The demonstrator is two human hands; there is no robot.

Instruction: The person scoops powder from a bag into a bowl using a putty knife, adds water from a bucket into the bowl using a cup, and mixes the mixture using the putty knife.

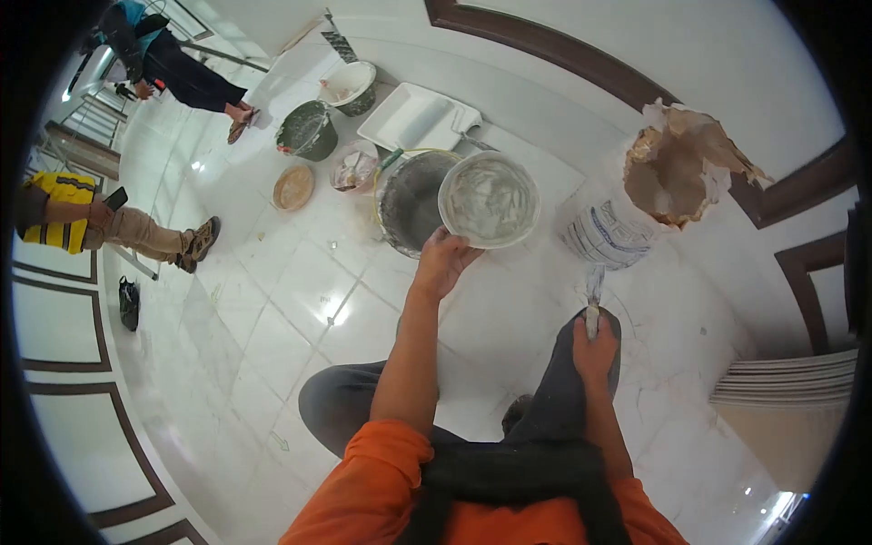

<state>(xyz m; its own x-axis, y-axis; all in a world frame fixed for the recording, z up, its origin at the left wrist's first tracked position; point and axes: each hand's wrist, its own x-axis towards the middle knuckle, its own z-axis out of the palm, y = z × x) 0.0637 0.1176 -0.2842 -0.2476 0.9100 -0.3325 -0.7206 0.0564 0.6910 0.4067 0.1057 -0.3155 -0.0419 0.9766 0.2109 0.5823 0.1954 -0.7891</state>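
Observation:
My left hand [442, 263] grips the near rim of a round, pale bowl [491, 201] whose inside is coated with grey-white paste. The bowl is held beside and partly over a large dark bucket [400, 204] with a yellow handle. At my right knee, my right hand [594, 343] is closed around the light handle of a putty knife [595, 286], its blade pointing away from me. Beyond the blade stands an open paper sack [610, 234] with a torn brown mouth.
Behind the bucket lie a white paint tray [413, 116], a green bucket [309, 132], a white-rimmed bucket [352, 89] and an orange-brown bowl [293, 187]. Two people stand at the left, one in a yellow vest [65, 211]. Stacked boards [790, 381] are at the right.

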